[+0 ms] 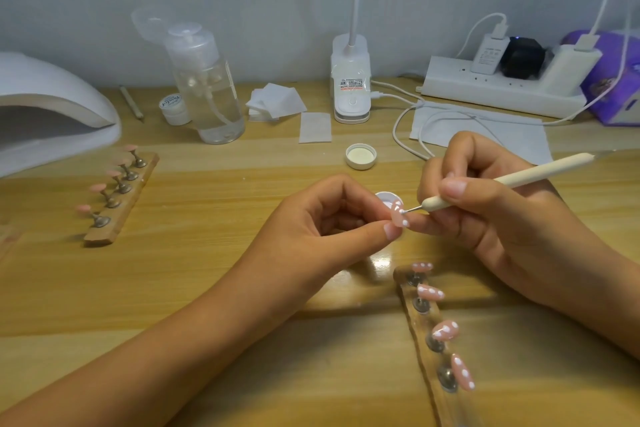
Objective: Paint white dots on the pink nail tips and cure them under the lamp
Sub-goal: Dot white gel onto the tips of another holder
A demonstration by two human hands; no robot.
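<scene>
Centre of frame: left hand (332, 218) fingers (381, 229) pinch one pink nail tip (398, 215) just in front of the white paint pot (387, 198). The right hand (485, 208) grips the dotting tool (502, 184) pen-style, w/ its metal point at the tip's face. For clean dots I'd brace both hands together, touch straight down & lift w/o dragging, matching the four dotted tips on the holder strip (420, 322) at lower right. Plain tips (98, 187) at centre left aren't dotted yet, lamp (52, 107) upper left.
</scene>
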